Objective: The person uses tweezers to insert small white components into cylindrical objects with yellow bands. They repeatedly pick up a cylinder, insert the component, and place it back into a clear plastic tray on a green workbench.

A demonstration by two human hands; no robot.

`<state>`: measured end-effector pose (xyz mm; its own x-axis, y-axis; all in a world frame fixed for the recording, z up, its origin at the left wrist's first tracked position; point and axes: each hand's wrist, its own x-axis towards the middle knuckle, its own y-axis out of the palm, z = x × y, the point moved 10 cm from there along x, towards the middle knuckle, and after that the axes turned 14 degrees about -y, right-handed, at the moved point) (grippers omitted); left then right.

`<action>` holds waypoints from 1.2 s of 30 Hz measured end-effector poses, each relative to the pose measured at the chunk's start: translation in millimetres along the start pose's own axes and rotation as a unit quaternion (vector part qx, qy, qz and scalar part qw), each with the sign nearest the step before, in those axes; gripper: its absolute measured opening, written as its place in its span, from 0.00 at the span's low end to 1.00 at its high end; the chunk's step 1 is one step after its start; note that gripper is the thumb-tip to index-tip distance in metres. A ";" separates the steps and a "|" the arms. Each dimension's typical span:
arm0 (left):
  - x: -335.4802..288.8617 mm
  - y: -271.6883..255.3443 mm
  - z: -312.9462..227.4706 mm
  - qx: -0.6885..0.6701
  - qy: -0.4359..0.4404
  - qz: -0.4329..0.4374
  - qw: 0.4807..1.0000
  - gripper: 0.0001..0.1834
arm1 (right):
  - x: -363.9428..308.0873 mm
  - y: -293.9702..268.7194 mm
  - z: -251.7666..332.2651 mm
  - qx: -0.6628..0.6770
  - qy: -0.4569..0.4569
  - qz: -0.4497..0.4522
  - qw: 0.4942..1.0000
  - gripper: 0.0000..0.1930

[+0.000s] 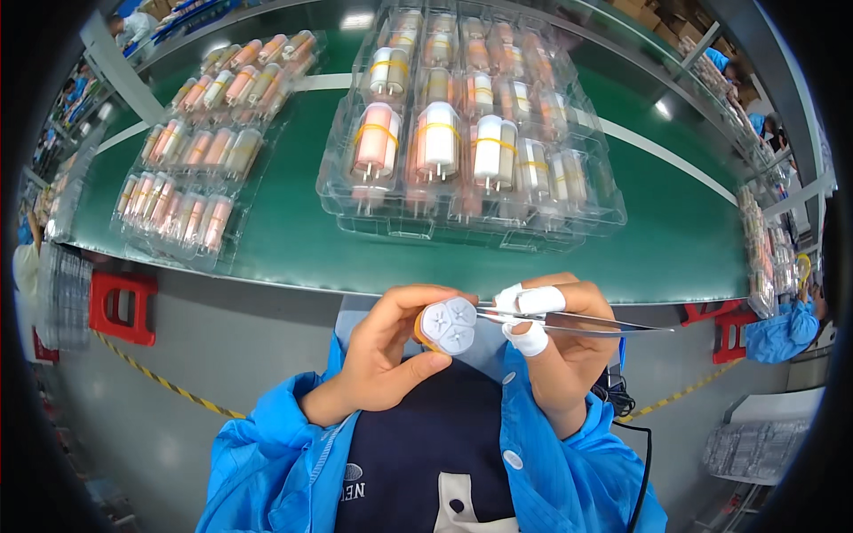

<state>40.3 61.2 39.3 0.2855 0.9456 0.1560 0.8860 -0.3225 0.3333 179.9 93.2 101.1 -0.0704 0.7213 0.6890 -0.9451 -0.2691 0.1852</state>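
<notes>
Thumb toward you, your left grip (384, 345) wraps a three-tube bundle (449, 326) near the table (284, 240); your right grip (562, 342) (fingers bound in white wraps (540, 300)) pinches metal tweezers (613, 334), tips beside it.

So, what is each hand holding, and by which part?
The left hand holds a bundle of tubes around its sides; the right hand holds metal tweezers near the end closest to the bundle.
</notes>
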 end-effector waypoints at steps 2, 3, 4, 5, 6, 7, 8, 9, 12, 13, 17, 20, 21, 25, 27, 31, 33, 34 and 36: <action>-2.0 1.7 2.0 0.000 0.009 0.001 1.000 0.29 | -2.7 5.1 2.8 -0.003 -0.003 0.024 1.000 0.09; -3.6 1.9 2.8 0.002 0.005 -0.005 1.000 0.29 | -4.2 5.6 3.1 -0.003 -0.003 0.025 1.000 0.09; -4.8 1.8 2.6 0.003 0.002 -0.010 1.000 0.29 | -5.5 6.3 3.0 -0.003 -0.003 0.026 1.000 0.09; -5.3 1.2 2.7 0.004 -0.002 -0.015 1.000 0.29 | -5.9 6.4 2.5 -0.003 -0.004 0.027 1.000 0.09; -6.5 1.2 4.0 0.008 -0.007 -0.017 1.000 0.29 | -7.4 5.6 1.3 -0.005 -0.001 0.027 1.000 0.09; -6.8 0.7 5.5 0.012 -0.013 -0.019 1.000 0.30 | -8.3 4.4 -0.4 -0.008 0.002 0.026 1.000 0.09; -6.3 0.3 7.3 0.016 -0.019 -0.020 0.999 0.30 | -9.0 2.9 -2.3 -0.011 0.004 0.025 1.000 0.09; -6.2 -0.3 6.0 0.033 -0.010 -0.026 0.999 0.31 | -10.0 1.2 -4.6 -0.012 0.006 0.023 1.000 0.09; -4.0 -1.6 2.6 0.075 0.011 -0.038 0.996 0.32 | -11.8 -3.0 -10.2 -0.014 0.009 0.018 1.000 0.09; -2.8 -1.9 1.4 0.083 0.015 -0.039 0.996 0.32 | -11.4 -3.2 -10.5 -0.013 0.007 0.018 1.000 0.09; 0.9 -4.7 1.7 0.087 0.020 -0.051 0.995 0.31 | -10.3 -4.7 -14.6 -0.022 0.009 0.018 1.000 0.09; 3.3 -6.1 0.8 0.109 0.018 -0.065 0.992 0.31 | -10.5 -5.7 -19.6 -0.015 0.017 0.009 1.000 0.09; 3.4 -7.1 -0.7 0.122 0.020 -0.072 0.990 0.31 | -10.3 -5.2 -20.7 -0.015 0.019 0.011 1.000 0.09; 3.9 -9.0 -5.0 0.158 0.027 -0.092 0.983 0.30 | -9.4 -3.2 -24.0 -0.018 0.027 0.018 0.999 0.09; 4.1 -8.5 -6.8 0.175 0.031 -0.096 0.979 0.30 | -9.5 -3.0 -25.6 -0.022 0.030 0.021 0.999 0.09; 3.6 -8.0 -8.2 0.216 0.037 -0.101 0.970 0.31 | -9.4 -2.6 -27.2 -0.034 0.026 0.026 0.999 0.08; 2.7 -8.3 -8.0 0.231 0.038 -0.107 0.966 0.31 | -8.1 -1.8 -25.9 -0.045 0.023 0.029 0.998 0.08; 1.9 -8.3 -8.2 0.238 0.040 -0.111 0.964 0.31 | -7.3 -1.4 -25.0 -0.052 0.021 0.031 0.998 0.08; 1.2 -7.0 -10.6 0.259 0.052 -0.113 0.958 0.31 | -6.3 -0.8 -23.8 -0.067 0.018 0.036 0.997 0.07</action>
<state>30.5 64.2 47.0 0.0508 0.9705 0.2356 0.9911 -0.0200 -0.1314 173.5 104.0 79.9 -0.1488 0.7266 0.6708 -0.9713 -0.2347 0.0388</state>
